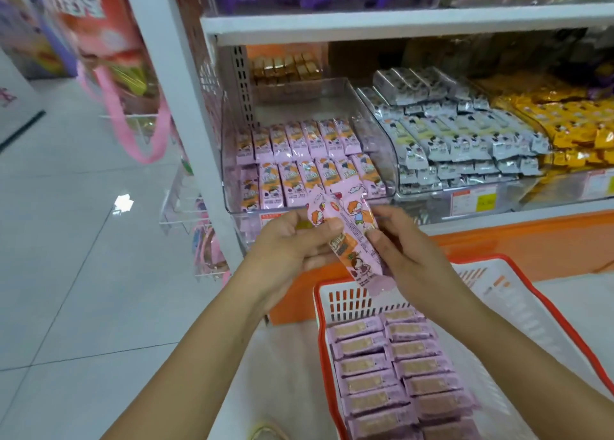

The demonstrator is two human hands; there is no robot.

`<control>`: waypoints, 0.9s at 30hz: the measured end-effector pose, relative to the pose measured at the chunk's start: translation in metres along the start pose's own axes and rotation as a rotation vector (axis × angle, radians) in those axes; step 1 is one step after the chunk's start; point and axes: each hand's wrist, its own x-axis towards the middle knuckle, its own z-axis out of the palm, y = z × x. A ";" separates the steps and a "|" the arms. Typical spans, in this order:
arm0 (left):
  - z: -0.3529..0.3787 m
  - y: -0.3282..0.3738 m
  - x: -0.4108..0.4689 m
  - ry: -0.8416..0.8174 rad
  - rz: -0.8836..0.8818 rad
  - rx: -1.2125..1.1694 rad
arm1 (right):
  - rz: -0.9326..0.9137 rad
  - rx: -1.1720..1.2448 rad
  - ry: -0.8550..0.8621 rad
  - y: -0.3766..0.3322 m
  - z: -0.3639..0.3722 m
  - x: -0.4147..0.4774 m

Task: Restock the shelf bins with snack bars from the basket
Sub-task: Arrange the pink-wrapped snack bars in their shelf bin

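Both hands hold pink snack bars point(357, 236) with cartoon figures, just below the front lip of a clear shelf bin point(375, 133). My left hand point(292, 243) grips them from the left with its thumb on top. My right hand point(402, 250) pinches the long bar from the right. The bin holds two rows of the same pink bars point(319, 160), and its back half is bare. Below, a white basket with a red rim point(319, 323) carries two columns of pink bars point(395, 373) lying face down.
To the right of the clear bin sit a bin of grey-white bars point(465, 140) and one of yellow bars point(571, 123). An orange shelf base point(531, 240) runs behind the basket. Pink bags point(133, 117) hang on the left end rack, with tiled floor point(66, 240) beyond.
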 end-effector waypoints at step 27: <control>-0.071 0.038 -0.019 0.741 0.275 0.733 | 0.234 0.099 -0.115 -0.086 0.062 0.133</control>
